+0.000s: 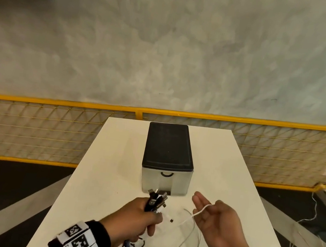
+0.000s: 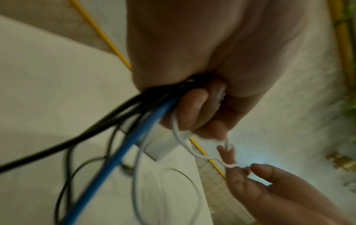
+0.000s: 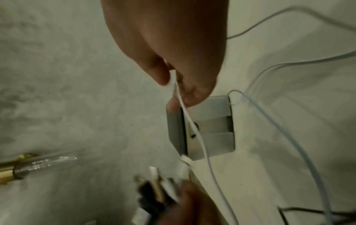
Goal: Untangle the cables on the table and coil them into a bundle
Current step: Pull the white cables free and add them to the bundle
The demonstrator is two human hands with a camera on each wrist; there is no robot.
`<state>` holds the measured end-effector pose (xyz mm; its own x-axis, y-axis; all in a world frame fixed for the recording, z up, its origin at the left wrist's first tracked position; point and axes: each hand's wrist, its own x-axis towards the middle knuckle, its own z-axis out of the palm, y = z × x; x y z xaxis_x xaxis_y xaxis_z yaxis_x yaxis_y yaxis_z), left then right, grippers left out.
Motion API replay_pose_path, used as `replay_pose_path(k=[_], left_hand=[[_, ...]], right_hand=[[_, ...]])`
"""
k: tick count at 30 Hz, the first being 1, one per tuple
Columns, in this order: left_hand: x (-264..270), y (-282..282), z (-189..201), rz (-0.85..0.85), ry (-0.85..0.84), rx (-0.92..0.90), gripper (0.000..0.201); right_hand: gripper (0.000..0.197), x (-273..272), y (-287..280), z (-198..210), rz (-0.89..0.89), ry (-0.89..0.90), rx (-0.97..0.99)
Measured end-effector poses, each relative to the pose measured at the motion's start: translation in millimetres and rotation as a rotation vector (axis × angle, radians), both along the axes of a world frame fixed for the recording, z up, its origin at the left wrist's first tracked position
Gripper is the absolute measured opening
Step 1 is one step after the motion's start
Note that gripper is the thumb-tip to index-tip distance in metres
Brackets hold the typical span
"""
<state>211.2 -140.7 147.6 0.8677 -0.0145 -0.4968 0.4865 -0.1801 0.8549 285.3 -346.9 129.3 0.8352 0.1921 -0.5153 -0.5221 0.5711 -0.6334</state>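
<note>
The left hand [image 1: 136,217] is fisted round the cables [image 2: 150,124], black, blue and white. Their plugs [image 1: 156,199] stick out blurred above the fist, and their tails are cut off below the wrist. Just beside it the right hand [image 1: 214,223] lies palm-up, a white cable [image 1: 200,210] across its loose fingers; whether the thumb pins it, I cannot tell.

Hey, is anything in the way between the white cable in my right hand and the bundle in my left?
Nothing visible. The white cable runs through open air from the right hand to the left hand gripping the bundle; the box sits beyond both.
</note>
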Motion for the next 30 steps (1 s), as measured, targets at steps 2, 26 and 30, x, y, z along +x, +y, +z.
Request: replay_pose_path(k=[2, 26, 30], left_hand=[[0.2, 10.3, 1.5, -0.095, -0.026, 0.213, 0.004], [-23.9, -10.7, -23.4, -0.25, -0.076, 0.165, 0.021], [-36.1, 9.7, -20.0, -0.336, 0.02, 0.125, 0.022]], right_hand=[[0.023, 2.9, -6.3, 5.6, -0.081, -0.018, 0.005], [0.025, 5.0, -13.0, 22.0, 0.079, 0.063, -0.049], [0.027, 10.5, -13.6, 22.5, 0.048, 0.038, -0.105]])
